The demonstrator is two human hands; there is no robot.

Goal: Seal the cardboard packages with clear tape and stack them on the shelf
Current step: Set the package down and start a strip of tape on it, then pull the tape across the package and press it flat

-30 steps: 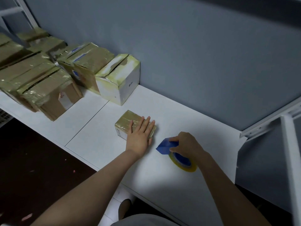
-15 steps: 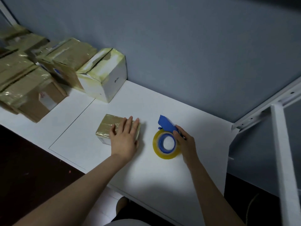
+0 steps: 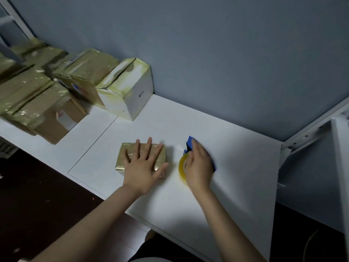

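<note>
- Though sheathed in glossy film, expect light, stiff, slippery handling from the small flat cardboard package [image 3: 120, 164] wrapped in yellowish clear tape; take hold at the short side faces, not the slick top.
- Found lying on the white shelf board [image 3: 236, 152], near its front edge, just beside the yellow tape roll [image 3: 181, 167] in a blue plastic dispenser [image 3: 189, 141].
- Pressed from above by the left hand [image 3: 140, 167], palm down, fingers straight and spread, nothing gripped.
- Gripping the dispenser: right hand [image 3: 198, 167], fingers curled over it.
</note>
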